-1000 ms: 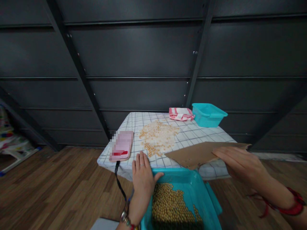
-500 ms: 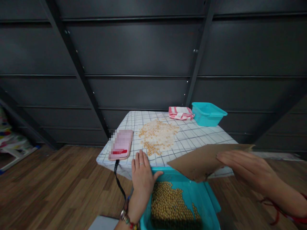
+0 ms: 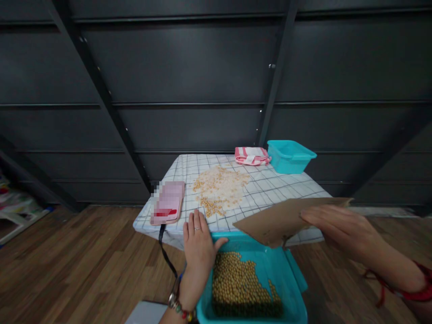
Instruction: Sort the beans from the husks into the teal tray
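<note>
My left hand (image 3: 198, 245) grips the far left rim of a teal tub (image 3: 290, 288), thumb hooked inside, fingers pressed against the table edge. The tub holds a heap of yellow beans (image 3: 241, 285) and sits below the table's near edge. My right hand (image 3: 340, 227) holds a flat piece of brown cardboard (image 3: 276, 220) by its right end, tilted with its low corner over the tub. On the checked tablecloth (image 3: 270, 189) lies a loose pile of pale and yellow beans (image 3: 219, 189).
A pink phone (image 3: 168, 202) with a black strap hanging off lies at the table's left front. At the back stand a second teal tub (image 3: 290, 156) and a folded pink striped cloth (image 3: 251, 155). Dark metal wall panels rise behind; wood floor surrounds the table.
The cardboard has shifted slightly toward me, its lower corner now over the tub rim. The view has tipped a little. My left hand stays on the tub.
</note>
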Available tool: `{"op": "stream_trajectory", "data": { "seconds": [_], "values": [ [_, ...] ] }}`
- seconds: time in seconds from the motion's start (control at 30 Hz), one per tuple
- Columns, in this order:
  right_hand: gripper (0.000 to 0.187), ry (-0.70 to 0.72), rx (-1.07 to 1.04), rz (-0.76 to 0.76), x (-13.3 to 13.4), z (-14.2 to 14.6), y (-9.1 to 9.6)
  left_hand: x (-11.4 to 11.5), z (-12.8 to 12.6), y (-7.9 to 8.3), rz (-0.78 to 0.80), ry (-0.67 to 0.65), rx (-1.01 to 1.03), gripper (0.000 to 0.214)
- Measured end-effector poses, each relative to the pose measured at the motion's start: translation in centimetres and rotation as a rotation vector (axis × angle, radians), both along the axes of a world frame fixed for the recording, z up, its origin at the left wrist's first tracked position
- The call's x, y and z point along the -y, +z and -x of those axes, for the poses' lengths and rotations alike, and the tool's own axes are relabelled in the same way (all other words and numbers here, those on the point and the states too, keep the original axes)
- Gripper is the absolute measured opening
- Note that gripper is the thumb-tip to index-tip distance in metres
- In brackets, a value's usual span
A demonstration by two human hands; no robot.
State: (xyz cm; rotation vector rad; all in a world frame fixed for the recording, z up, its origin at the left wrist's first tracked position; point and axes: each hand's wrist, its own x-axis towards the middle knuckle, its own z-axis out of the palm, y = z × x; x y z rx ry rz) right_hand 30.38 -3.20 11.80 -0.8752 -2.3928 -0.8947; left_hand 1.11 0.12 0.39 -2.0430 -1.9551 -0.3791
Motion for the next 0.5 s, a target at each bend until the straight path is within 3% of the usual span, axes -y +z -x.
{"op": "stream_trajectory", "data": {
  "seconds": [0.1,0.3,0.5],
  "values": [
    [0.031,0.045,0.067,-0.116,-0.9,1.2,-0.2,0.0,-0.1,-0.1,0.005,-0.005,-0.003,0.089],
    [0.034,-0.033,0.079,-0.207,-2.6,1.5,-1.2,-0.2,-0.1,-0.5,-0.016,-0.007,-0.007,0.09],
    [0.032,0.036,0.0,-0.106,-1.5,-0.3,-0.8,-0.3,0.0,-0.8,-0.032,-0.021,-0.002,0.093]
  ]
}}
